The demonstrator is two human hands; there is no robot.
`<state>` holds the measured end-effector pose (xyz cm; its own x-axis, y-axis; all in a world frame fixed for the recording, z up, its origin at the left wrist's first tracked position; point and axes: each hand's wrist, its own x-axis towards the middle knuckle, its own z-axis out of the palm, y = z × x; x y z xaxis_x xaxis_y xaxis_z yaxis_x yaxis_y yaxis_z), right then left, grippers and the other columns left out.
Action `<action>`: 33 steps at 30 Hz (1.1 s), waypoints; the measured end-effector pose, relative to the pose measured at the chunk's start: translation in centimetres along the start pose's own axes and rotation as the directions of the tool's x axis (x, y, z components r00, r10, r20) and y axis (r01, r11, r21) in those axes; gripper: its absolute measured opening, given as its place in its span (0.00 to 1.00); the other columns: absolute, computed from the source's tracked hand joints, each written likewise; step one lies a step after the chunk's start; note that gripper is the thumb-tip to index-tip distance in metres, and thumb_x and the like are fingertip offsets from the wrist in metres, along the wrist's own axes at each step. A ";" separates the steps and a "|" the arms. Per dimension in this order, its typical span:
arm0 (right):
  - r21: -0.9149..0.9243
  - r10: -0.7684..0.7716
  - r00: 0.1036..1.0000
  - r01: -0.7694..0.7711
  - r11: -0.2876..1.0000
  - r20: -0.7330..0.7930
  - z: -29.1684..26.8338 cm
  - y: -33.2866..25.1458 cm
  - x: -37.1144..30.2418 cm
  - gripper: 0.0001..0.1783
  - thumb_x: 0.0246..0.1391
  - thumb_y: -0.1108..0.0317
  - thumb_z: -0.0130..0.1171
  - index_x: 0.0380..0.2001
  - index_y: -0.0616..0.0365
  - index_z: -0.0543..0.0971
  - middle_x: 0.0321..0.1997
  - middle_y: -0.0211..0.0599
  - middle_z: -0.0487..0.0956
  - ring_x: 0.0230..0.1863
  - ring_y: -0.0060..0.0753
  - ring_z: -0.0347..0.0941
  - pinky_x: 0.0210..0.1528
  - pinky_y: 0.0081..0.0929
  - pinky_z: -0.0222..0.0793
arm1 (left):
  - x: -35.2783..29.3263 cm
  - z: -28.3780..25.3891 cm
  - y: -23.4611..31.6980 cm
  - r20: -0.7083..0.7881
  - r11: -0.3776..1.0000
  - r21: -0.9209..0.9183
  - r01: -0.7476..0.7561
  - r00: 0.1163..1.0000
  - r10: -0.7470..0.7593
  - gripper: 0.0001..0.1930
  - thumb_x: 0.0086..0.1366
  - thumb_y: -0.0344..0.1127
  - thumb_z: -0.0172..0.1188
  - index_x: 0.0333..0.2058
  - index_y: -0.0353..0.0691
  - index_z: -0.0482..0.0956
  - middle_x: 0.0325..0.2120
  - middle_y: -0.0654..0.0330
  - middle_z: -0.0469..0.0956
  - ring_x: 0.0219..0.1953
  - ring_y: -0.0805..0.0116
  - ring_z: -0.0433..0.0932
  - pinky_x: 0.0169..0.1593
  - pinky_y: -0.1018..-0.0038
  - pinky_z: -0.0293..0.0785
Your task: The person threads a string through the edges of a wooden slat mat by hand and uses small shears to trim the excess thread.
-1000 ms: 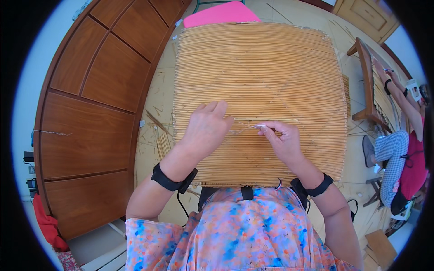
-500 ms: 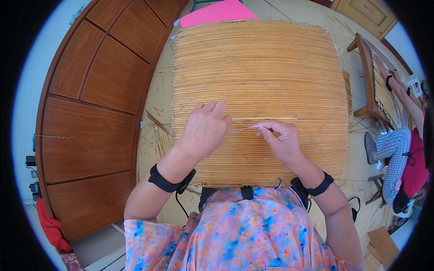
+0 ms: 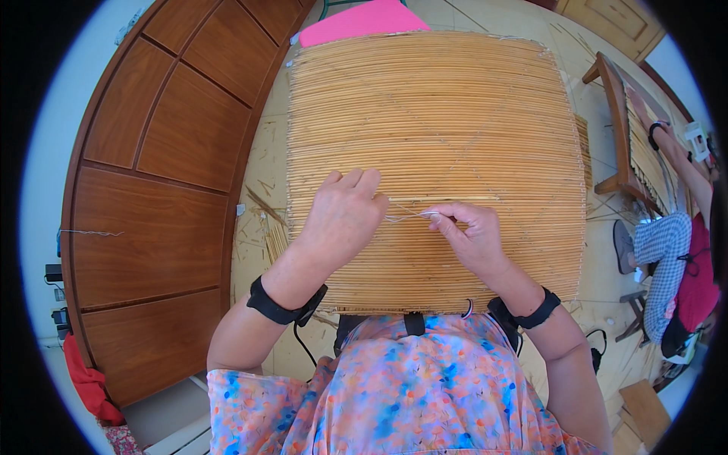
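Note:
A large mat of straw-coloured reeds (image 3: pixel 432 121), laid side by side and bound with thread, spreads out in front of me. Above its nearer half, pale thin thread (image 3: pixel 408 215) runs in several strands between my two hands. My left hand (image 3: pixel 345 216), back upward with fingers curled down, is closed on the thread's left end; its fingertips are partly hidden. My right hand (image 3: pixel 472 233) pinches the other end between thumb and forefinger. A small white bit shows at that pinch.
On the left stands a brown wooden panelled cabinet (image 3: pixel 152 205). Beyond the mat's far edge is a bright pink flat piece (image 3: pixel 368 21). At right, another person's arm (image 3: pixel 682 155) reaches over a wooden frame (image 3: pixel 626 144) with reeds. Reed scraps (image 3: pixel 265 205) litter the tiled floor.
My hands and the thread hold almost the same place. At the right, the other person's arm has shifted slightly over the frame.

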<state>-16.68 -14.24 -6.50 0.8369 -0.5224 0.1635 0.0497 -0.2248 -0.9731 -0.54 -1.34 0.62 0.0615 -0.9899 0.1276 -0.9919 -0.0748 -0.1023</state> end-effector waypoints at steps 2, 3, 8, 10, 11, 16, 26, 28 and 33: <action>0.006 -0.004 1.000 0.004 1.000 -0.003 0.1 0.0 0.0 0.06 0.50 0.76 0.57 0.33 0.62 0.80 0.29 0.36 0.80 0.28 0.22 0.75 0.31 0.18 0.71 | 0.0 0.0 0.1 0.000 1.000 -0.008 -0.005 1.000 0.005 0.02 0.45 0.30 0.54 0.18 0.42 0.71 0.22 0.61 0.64 0.30 0.65 0.69 0.31 0.70 0.64; 0.006 -0.004 1.000 0.004 1.000 -0.004 0.0 0.0 0.0 0.06 0.50 0.76 0.57 0.33 0.62 0.80 0.29 0.36 0.80 0.28 0.22 0.75 0.31 0.18 0.71 | 0.1 0.0 0.1 0.000 1.000 -0.008 -0.006 1.000 0.006 0.02 0.45 0.30 0.54 0.18 0.42 0.71 0.22 0.61 0.64 0.30 0.65 0.69 0.31 0.70 0.64; -0.019 -0.013 1.000 0.013 1.000 -0.007 0.0 0.3 -0.2 0.07 0.49 0.75 0.58 0.33 0.61 0.79 0.29 0.38 0.80 0.29 0.24 0.76 0.32 0.19 0.71 | 0.2 0.0 0.1 0.017 1.000 -0.021 -0.014 1.000 0.015 0.02 0.45 0.30 0.54 0.18 0.41 0.71 0.22 0.61 0.64 0.30 0.64 0.69 0.32 0.69 0.64; -0.042 -0.044 0.999 0.044 0.998 -0.007 0.1 0.3 -0.3 0.06 0.49 0.74 0.59 0.32 0.60 0.80 0.29 0.38 0.80 0.28 0.27 0.76 0.31 0.20 0.71 | 0.3 -0.2 0.1 0.022 0.999 -0.029 -0.023 0.999 0.024 0.02 0.45 0.30 0.54 0.17 0.41 0.71 0.22 0.60 0.65 0.30 0.64 0.70 0.32 0.69 0.65; -0.067 -0.075 0.997 0.075 0.995 -0.006 0.2 0.2 -0.4 0.05 0.49 0.73 0.59 0.31 0.60 0.80 0.28 0.39 0.80 0.28 0.29 0.76 0.30 0.21 0.71 | 0.4 -0.2 0.1 0.027 0.999 -0.038 -0.031 0.999 0.032 0.02 0.45 0.30 0.54 0.17 0.41 0.71 0.22 0.60 0.65 0.30 0.64 0.70 0.33 0.69 0.66; -0.258 -0.226 0.972 0.233 0.938 0.058 0.5 0.0 -0.7 0.04 0.46 0.72 0.60 0.28 0.57 0.80 0.26 0.37 0.79 0.26 0.33 0.75 0.28 0.24 0.70 | 1.1 -0.4 -0.1 0.074 0.996 -0.044 -0.076 0.994 0.079 0.03 0.44 0.28 0.54 0.16 0.38 0.72 0.23 0.58 0.67 0.30 0.63 0.72 0.33 0.69 0.71; -0.351 -0.284 0.956 0.242 0.905 -0.074 0.8 1.0 -0.4 0.01 0.46 0.70 0.60 0.24 0.54 0.78 0.21 0.32 0.76 0.24 0.32 0.70 0.45 0.31 0.62 | 3.3 0.5 -0.6 0.167 0.980 0.003 -0.201 0.966 0.198 0.03 0.41 0.25 0.55 0.13 0.34 0.75 0.19 0.53 0.72 0.24 0.58 0.75 0.28 0.68 0.73; -0.362 -0.255 0.963 0.206 0.909 -0.092 0.7 1.2 -0.4 0.01 0.46 0.70 0.60 0.24 0.54 0.78 0.21 0.31 0.76 0.24 0.31 0.70 0.47 0.33 0.61 | 3.5 0.7 -0.4 0.165 0.978 -0.001 -0.209 0.965 0.206 0.02 0.41 0.25 0.55 0.14 0.34 0.75 0.19 0.53 0.72 0.24 0.58 0.76 0.28 0.68 0.73; -0.345 -0.193 0.974 0.140 0.928 -0.122 0.7 1.7 -0.4 0.01 0.47 0.70 0.60 0.25 0.53 0.78 0.21 0.30 0.77 0.25 0.30 0.71 0.51 0.38 0.59 | 3.9 1.0 0.4 0.210 0.976 0.019 -0.217 0.955 0.209 0.02 0.41 0.26 0.56 0.15 0.35 0.76 0.19 0.53 0.73 0.24 0.59 0.76 0.28 0.69 0.74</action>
<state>-16.55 -13.89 -8.35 0.7387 -0.5657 0.3664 -0.0247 -0.5660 -0.8240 -0.55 -5.37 0.09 -0.1250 -0.9865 -0.1063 -0.9793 0.1398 -0.1461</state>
